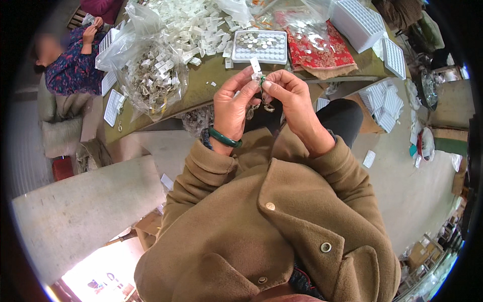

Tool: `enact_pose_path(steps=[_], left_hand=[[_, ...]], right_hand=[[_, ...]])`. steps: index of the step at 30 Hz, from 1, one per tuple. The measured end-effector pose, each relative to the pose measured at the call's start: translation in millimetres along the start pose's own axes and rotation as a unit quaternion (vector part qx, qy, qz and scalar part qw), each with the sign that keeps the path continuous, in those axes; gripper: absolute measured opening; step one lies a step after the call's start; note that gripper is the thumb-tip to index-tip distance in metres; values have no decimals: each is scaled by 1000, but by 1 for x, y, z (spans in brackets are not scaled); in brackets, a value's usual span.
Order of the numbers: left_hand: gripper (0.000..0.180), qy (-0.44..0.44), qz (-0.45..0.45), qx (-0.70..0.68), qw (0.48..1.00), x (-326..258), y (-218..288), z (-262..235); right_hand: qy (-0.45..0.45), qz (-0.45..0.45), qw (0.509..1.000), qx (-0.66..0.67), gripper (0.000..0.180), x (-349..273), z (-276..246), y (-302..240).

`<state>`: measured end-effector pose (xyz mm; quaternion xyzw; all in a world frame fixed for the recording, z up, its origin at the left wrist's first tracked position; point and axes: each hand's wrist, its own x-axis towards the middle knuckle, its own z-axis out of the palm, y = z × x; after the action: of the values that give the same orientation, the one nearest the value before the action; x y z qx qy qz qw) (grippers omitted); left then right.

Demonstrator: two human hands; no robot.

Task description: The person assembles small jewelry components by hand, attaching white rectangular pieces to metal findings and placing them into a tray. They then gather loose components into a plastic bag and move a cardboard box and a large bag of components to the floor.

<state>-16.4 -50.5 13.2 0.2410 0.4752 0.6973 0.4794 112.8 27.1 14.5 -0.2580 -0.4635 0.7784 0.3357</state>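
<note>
Left hand [230, 104] pinched on white tag [255, 65], right hand [296, 96] pinched on green strand [262, 80] just below. Tag held near worktop [201, 89] edge, long axis up-down in view (slight left lean), free end toward tray [261, 58].

Beyond and right of the right hand [289, 93], a red floral cloth [340, 48] lies on the bench [200, 83] — clear plastic [311, 29] over part of it. Well left of the left hand [232, 103] sits a person [75, 63] in patterned clothing — lower, on that same side, a red box-like object [62, 168] and a pale flat panel [85, 211].
</note>
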Motion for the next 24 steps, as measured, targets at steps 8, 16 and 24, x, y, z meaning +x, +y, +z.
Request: enact_pose_path(steps=[8, 16, 24], left_hand=[[32, 0, -48, -40, 998, 1, 1, 1], [33, -24, -95, -44, 994, 4, 4, -4], [31, -11, -3, 52, 999, 7, 1, 2]], right_hand=[[-26, 49, 994, 92, 5, 1, -4, 1], [-51, 83, 985, 139, 5, 7, -13, -4], [-29, 68, 994, 77, 2, 4, -7, -6]])
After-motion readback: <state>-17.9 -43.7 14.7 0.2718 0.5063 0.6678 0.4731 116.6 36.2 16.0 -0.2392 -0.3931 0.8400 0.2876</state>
